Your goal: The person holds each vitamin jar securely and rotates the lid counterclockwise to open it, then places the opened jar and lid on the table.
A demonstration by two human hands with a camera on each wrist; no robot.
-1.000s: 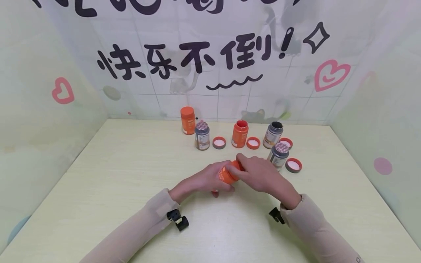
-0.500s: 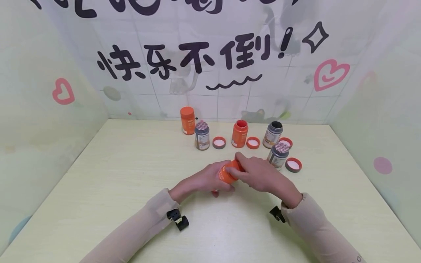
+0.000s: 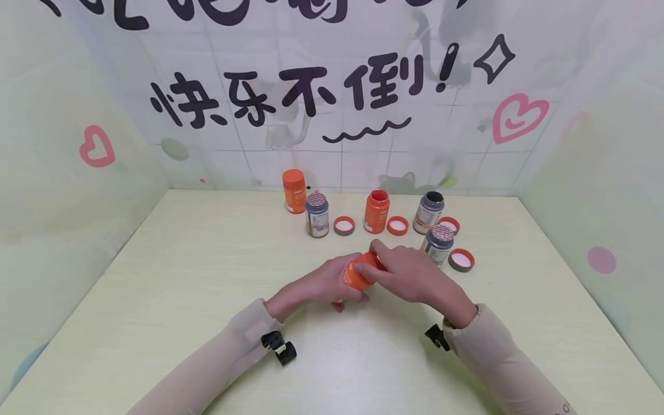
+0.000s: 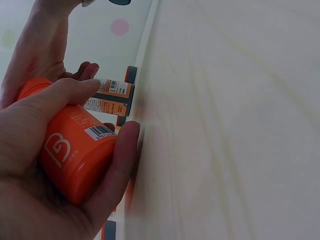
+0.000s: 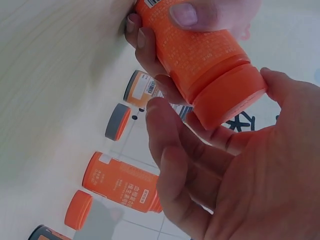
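Note:
My left hand (image 3: pixel 332 280) grips an orange pill bottle (image 4: pixel 75 145) round its body, fingers and thumb wrapped about it. The bottle is tilted above the table, with its capped end towards my right hand (image 3: pixel 415 275). In the right wrist view the orange cap (image 5: pixel 230 97) sits on the bottle. My right thumb presses one side of this cap and curled fingers meet the other side. Part of the cap is hidden behind the right hand in the head view.
Behind the hands stand a capped orange bottle (image 3: pixel 294 193), a grey bottle (image 3: pixel 317 218) with a patterned seal, an uncapped orange bottle (image 3: pixel 376 214) and an uncapped grey bottle (image 3: pixel 428 214). Another sealed grey bottle (image 3: pixel 438 245) stands close behind the right hand. Several loose caps, one orange (image 3: pixel 397 226), lie among them.

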